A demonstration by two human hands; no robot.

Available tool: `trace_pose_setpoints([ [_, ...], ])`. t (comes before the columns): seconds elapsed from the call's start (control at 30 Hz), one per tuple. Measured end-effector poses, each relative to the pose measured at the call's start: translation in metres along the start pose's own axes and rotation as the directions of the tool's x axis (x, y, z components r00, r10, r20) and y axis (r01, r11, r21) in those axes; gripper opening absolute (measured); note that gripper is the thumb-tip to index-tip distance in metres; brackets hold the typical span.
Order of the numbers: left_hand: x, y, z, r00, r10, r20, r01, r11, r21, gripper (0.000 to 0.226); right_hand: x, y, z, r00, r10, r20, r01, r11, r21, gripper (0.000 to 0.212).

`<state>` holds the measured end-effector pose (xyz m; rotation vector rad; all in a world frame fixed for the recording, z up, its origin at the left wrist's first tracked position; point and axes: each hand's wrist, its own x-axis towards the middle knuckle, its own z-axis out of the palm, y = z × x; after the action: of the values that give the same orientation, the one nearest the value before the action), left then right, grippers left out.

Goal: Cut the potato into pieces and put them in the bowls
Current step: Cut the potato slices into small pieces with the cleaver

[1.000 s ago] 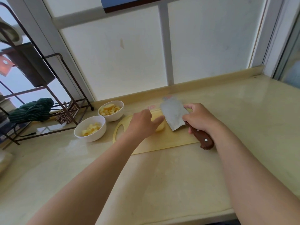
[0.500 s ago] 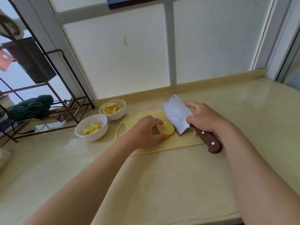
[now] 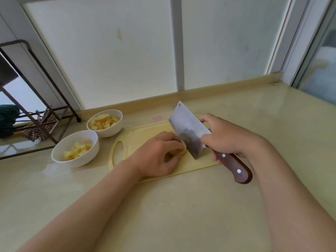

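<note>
Closes left hand (image 3: pixel 160 155) further over potato (image 3: pixel 183 151) than before, fingers curled on it mid cutting board (image 3: pixel 138 136); grips cleaver (image 3: pixel 189 130) in right hand (image 3: pixel 227 137), blade at potato's 3 o'clock edge. Cut cubes (image 3: pixel 77 150) in near bowl (image 3: pixel 81 161) at 9 o'clock of board, far bowl (image 3: pixel 111 132) at 10.

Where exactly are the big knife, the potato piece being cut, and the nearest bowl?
big knife (image 3: pixel 189 128): head view, on the flat of its steel blade.
potato piece (image 3: pixel 183 151): head view, on its pale edge beside the blade.
nearest bowl (image 3: pixel 78 161): head view, on its white front wall.
</note>
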<state>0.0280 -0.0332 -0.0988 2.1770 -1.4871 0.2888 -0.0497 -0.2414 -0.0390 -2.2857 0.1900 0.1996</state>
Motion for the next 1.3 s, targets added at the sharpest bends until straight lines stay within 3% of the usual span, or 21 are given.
trace_pose_setpoints([
  [0.1, -0.004, -0.006, 0.003, 1.000, 0.017, -0.014, -0.017, 0.998, -0.052, 0.022, -0.007, -0.008, 0.002, 0.999, 0.041, 0.034, -0.042, 0.999, 0.034, 0.050],
  [0.33, -0.010, -0.016, -0.002, 0.997, 0.072, 0.014, -0.070, 0.994, -0.083, 0.029, 0.001, -0.030, 0.012, 0.999, 0.042, -0.027, -0.045, 0.990, -0.135, 0.054],
  [0.53, -0.009, -0.018, -0.001, 0.996, 0.084, 0.028, -0.083, 0.996, -0.036, 0.025, -0.006, -0.044, 0.018, 0.999, 0.010, -0.046, -0.019, 0.976, -0.215, 0.086],
  [1.03, -0.007, -0.014, -0.003, 0.991, 0.082, 0.109, -0.087, 0.995, 0.046, 0.032, -0.026, -0.059, 0.033, 0.995, -0.008, -0.103, -0.026, 0.947, -0.320, 0.088],
  [1.3, -0.007, -0.011, -0.003, 0.988, 0.050, 0.148, -0.060, 0.996, 0.066, 0.041, -0.028, -0.068, 0.033, 0.996, 0.077, -0.035, -0.084, 0.921, -0.380, 0.095],
])
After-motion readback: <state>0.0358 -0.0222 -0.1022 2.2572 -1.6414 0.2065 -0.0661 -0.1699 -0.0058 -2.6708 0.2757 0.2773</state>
